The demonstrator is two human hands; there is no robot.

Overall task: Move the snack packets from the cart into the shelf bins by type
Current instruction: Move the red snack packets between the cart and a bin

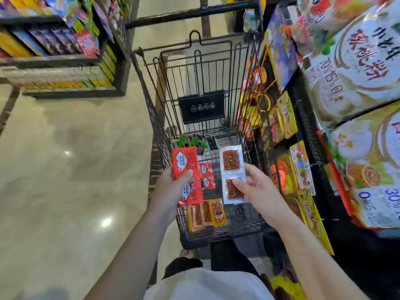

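Observation:
I look down into a black wire cart. My left hand grips a stack of red snack packets above the cart's left side. My right hand pinches a white strip of two clear packets with red-brown snack over the cart's right side. On the cart floor lie small red packets, orange packets, green packets and a dark packet.
Shelves on the right hold yellow snack boxes and large white bags. Another shelf unit with colourful boxes stands at the far left across a glossy floor. The cart handle bar is at the far end.

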